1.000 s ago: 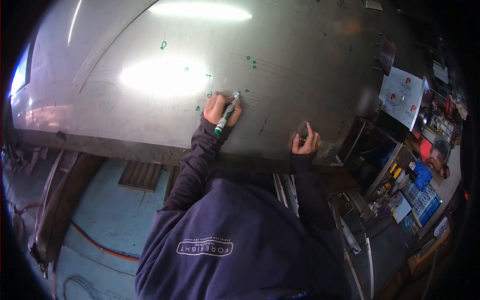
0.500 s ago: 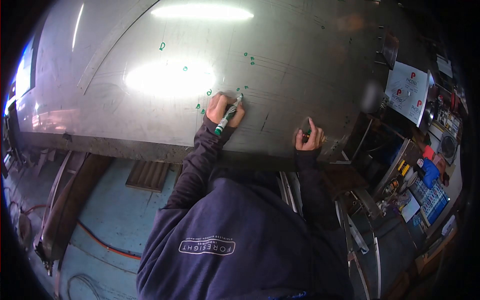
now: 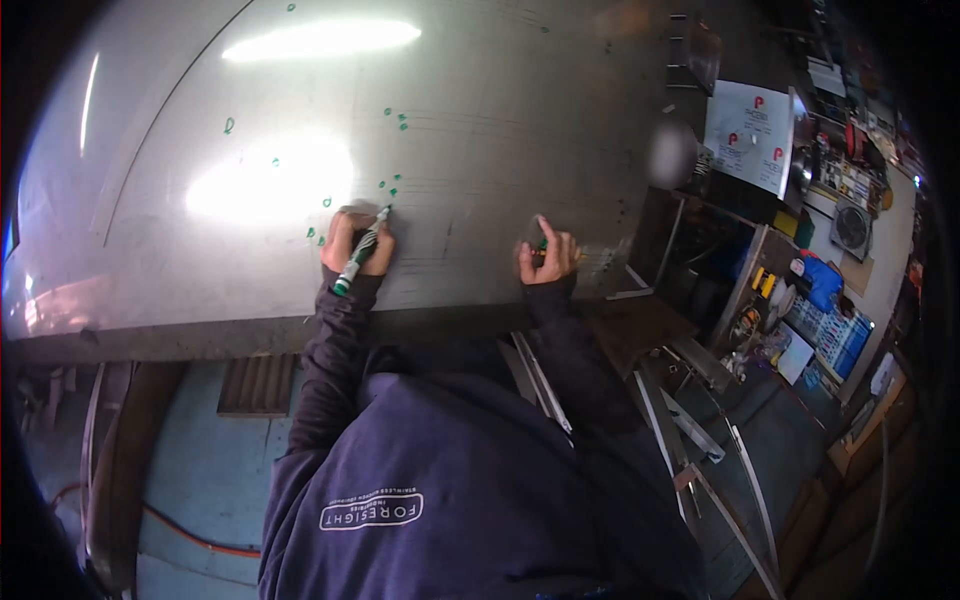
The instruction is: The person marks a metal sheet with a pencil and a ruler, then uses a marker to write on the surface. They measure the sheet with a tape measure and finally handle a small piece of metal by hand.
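Observation:
My left hand [image 3: 344, 240] is closed around a green-and-white marker [image 3: 357, 262]. Its tip touches or nearly touches the metal sheet [image 3: 470, 160], just below a small cluster of green marks [image 3: 391, 185]. Further right, my right hand [image 3: 556, 258] rests on or just above the sheet near its front edge. Its index finger points up and the other fingers curl around a small item showing green and yellow-orange; I cannot make out what it is. More green letters and rings, along with thin dark lines, are scattered over the sheet.
A long thin strip [image 3: 165, 125] lies across the sheet's left side. Metal lengths [image 3: 755, 500] lean below right. Beyond stand a printed white panel [image 3: 748, 140], a fan [image 3: 851, 228] and a blue crate [image 3: 835, 340]. An orange hose [image 3: 190, 540] crosses the blue floor.
The view has swung, so everything sits further left. A new green mark shows under the earlier pair, and the marker tip is a little below it. My right hand keeps its curled grip.

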`<state>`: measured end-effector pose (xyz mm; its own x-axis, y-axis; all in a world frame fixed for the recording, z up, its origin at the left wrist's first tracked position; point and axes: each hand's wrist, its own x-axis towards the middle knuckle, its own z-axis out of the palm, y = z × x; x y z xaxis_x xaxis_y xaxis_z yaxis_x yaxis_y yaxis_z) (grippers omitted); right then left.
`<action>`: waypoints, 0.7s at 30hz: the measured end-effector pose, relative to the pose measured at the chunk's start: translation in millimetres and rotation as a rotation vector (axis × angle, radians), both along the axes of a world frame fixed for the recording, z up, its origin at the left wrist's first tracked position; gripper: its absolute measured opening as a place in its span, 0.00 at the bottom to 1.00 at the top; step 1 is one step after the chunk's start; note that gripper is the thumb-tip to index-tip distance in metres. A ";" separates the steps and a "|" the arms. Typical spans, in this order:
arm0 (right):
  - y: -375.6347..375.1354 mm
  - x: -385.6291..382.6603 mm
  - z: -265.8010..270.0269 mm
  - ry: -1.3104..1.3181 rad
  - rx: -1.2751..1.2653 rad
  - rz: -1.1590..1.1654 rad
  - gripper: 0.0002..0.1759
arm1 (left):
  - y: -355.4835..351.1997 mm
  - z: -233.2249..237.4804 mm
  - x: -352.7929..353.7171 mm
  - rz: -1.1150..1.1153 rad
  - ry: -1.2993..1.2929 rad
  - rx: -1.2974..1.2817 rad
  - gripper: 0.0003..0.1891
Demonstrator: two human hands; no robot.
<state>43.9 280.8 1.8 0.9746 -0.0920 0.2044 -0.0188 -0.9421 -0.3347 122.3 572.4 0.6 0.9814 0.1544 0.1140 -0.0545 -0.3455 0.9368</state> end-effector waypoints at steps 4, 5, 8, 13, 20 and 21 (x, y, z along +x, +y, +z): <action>3.5 4.3 5.7 0.019 0.065 -0.006 0.24 | 5.8 -2.3 -6.4 -0.048 -0.045 0.086 0.10; 2.6 4.9 4.0 -0.006 0.048 0.002 0.24 | 6.5 -3.7 -6.2 -0.049 -0.053 0.087 0.11; 1.5 4.6 -1.6 -0.042 0.010 0.019 0.24 | 6.9 -6.0 -5.8 -0.051 -0.060 0.092 0.11; 0.7 2.4 -3.0 -0.041 -0.042 0.014 0.24 | 2.4 -8.4 -6.8 -0.019 -0.047 0.071 0.10; -0.5 3.3 -5.5 -0.043 -0.032 0.020 0.24 | 2.4 -7.5 -7.5 -0.008 -0.012 0.147 0.11; 0.6 2.7 -3.5 -0.039 -0.034 0.020 0.25 | 2.8 -7.4 -7.6 -0.012 -0.012 0.142 0.11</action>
<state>46.6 281.4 -1.7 0.9673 -0.0652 0.2453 0.0125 -0.9530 -0.3026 114.7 575.2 -6.7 0.9815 0.1237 0.1459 -0.0706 -0.4742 0.8776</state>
